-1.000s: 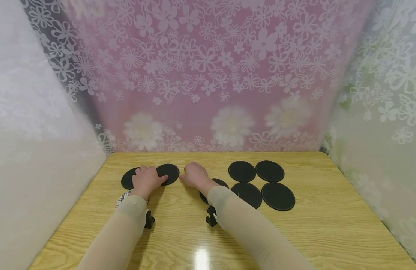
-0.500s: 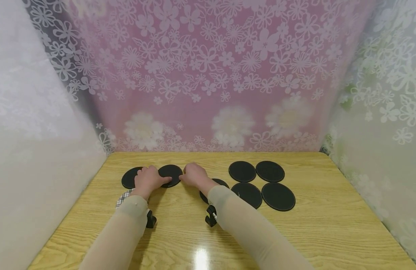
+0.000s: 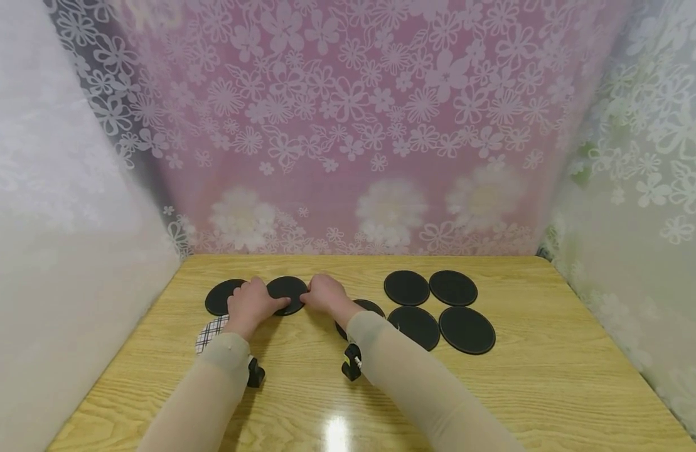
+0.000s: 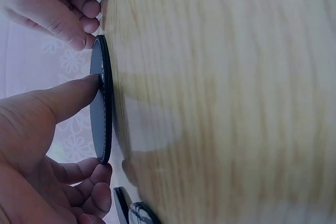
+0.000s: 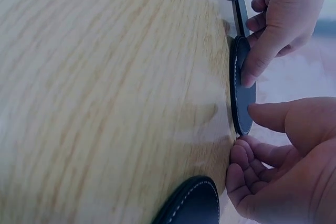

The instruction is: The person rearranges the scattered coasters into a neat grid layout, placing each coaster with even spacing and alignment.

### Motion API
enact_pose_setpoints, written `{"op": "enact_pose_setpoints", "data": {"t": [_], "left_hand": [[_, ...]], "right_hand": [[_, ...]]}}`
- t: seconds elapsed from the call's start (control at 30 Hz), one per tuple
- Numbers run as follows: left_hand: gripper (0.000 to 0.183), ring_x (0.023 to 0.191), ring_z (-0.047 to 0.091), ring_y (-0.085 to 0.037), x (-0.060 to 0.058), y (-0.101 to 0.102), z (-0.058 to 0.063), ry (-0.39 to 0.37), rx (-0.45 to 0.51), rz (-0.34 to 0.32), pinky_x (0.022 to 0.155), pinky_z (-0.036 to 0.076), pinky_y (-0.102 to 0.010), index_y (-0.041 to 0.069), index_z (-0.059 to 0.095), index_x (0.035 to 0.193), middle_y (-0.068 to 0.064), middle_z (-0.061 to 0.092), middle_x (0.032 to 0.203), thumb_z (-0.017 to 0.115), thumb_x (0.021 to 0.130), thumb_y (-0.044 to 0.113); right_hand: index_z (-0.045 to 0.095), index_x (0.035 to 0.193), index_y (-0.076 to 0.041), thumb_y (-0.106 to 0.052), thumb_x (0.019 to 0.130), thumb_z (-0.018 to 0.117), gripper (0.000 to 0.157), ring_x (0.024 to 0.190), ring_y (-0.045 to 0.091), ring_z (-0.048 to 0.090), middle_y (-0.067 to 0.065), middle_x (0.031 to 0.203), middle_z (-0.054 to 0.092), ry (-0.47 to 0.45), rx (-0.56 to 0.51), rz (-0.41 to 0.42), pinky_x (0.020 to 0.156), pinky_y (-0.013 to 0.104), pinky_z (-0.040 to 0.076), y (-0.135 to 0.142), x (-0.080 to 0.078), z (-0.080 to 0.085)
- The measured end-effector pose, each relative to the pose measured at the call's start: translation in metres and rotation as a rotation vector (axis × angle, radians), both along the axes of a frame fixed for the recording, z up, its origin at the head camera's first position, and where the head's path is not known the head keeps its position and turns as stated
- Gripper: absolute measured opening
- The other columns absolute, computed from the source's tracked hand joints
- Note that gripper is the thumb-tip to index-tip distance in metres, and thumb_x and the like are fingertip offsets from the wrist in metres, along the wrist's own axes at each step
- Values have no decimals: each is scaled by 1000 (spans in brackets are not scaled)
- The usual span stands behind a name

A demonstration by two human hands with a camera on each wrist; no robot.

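A round black coaster [image 3: 287,294] with pale edge stitching lies on the table between both hands. My left hand [image 3: 251,306] holds it from the left, with the thumb on its top face and the curled fingers at its edge. On the other side, my right hand [image 3: 327,294] pinches the right edge, thumb [image 5: 269,115] on top and bent fingers at the rim. In the left wrist view the edge of this coaster [image 4: 106,103] looks double; whether two are stacked I cannot tell. Another black coaster [image 3: 223,297] lies left of my left hand, partly covered.
A plaid coaster [image 3: 211,333] sits partly under my left wrist. Several black coasters [image 3: 467,329] lie grouped on the right of the wooden table [image 3: 302,389]; one more coaster [image 3: 368,306] is partly hidden by my right arm. Floral curtains [image 3: 348,125] enclose the table.
The coaster between the hands has slid a little to the right, and my left hand has moved with it. Its right edge now meets my right hand, which has stayed nearly in place.
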State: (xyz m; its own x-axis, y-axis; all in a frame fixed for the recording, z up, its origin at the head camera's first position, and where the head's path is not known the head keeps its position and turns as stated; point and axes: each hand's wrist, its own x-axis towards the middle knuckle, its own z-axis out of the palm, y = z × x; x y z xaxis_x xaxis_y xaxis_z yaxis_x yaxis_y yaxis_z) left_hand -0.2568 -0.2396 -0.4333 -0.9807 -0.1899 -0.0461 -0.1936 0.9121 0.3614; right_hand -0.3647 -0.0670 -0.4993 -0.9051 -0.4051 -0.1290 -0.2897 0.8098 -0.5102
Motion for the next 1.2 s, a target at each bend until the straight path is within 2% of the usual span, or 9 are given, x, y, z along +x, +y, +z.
{"op": "enact_pose_setpoints", "data": {"t": [0.07, 0.3, 0.4, 0.6, 0.7, 0.8, 0.9, 1.0, 1.2], "left_hand": [[85, 118, 61, -56, 1, 1, -1, 4, 0, -2, 103, 47, -70, -14, 61, 135, -34, 65, 124, 82, 96, 58], [85, 117, 62, -56, 0, 4, 0, 28, -26, -18, 103, 48, -69, -15, 60, 134, -35, 66, 123, 82, 96, 58], [83, 116, 62, -56, 2, 4, 2, 30, -34, -21, 102, 48, -69, -15, 59, 133, -36, 65, 122, 82, 96, 57], [87, 120, 61, -58, 3, 7, 4, 30, -40, -26, 104, 47, -70, -16, 56, 139, -38, 63, 129, 82, 97, 55], [86, 120, 61, -58, 3, 9, 3, 38, -31, -30, 104, 47, -71, -15, 55, 139, -38, 64, 129, 81, 98, 55], [80, 117, 62, -57, 3, 13, 4, 55, -8, -34, 102, 48, -71, -13, 57, 135, -36, 66, 124, 81, 98, 55], [73, 113, 64, -55, 2, 18, 5, 76, 8, -37, 99, 49, -69, -10, 59, 129, -32, 67, 119, 81, 99, 53], [69, 110, 65, -54, 2, 23, 8, 89, 11, -44, 98, 50, -68, -9, 59, 127, -30, 68, 115, 81, 100, 51], [66, 114, 65, -54, 1, 31, 11, 92, 35, -53, 101, 48, -70, -9, 57, 130, -32, 68, 118, 80, 102, 46]], "right_hand": [[52, 58, -17, -34, 106, 75, 56, 48, 14, 37, -6, 54, 35, -2, -3, -8, 54, 31, 37, 0, 1, 0], [45, 54, -15, -21, 109, 73, 62, 47, 13, 27, -4, 52, 31, -106, -82, -76, 54, 30, 31, 10, 57, 71], [41, 51, -15, -16, 108, 73, 65, 46, 12, 20, -5, 49, 28, -171, -179, -97, 53, 30, 25, 13, 59, 74], [56, 59, -8, -13, 108, 71, 52, 46, 13, 29, -1, 52, 39, -183, -247, -145, 54, 31, 31, 19, 62, 77], [71, 70, -5, -14, 108, 72, 39, 51, 14, 41, 3, 66, 63, -127, -223, -184, 60, 32, 39, 23, 62, 78], [83, 92, -8, -16, 107, 75, 19, 68, 15, 59, 5, 97, 80, -44, -196, -226, 71, 33, 52, 27, 63, 80], [85, 109, -9, -17, 105, 77, 12, 91, 21, 71, 6, 115, 80, 15, -189, -249, 86, 40, 59, 31, 62, 82], [84, 113, -10, -17, 104, 79, 13, 106, 27, 74, 6, 119, 79, 38, -195, -267, 95, 45, 59, 36, 60, 84], [84, 109, -10, -17, 104, 80, 10, 102, 26, 74, 5, 110, 80, 36, -207, -282, 94, 45, 60, 46, 55, 85]]}}
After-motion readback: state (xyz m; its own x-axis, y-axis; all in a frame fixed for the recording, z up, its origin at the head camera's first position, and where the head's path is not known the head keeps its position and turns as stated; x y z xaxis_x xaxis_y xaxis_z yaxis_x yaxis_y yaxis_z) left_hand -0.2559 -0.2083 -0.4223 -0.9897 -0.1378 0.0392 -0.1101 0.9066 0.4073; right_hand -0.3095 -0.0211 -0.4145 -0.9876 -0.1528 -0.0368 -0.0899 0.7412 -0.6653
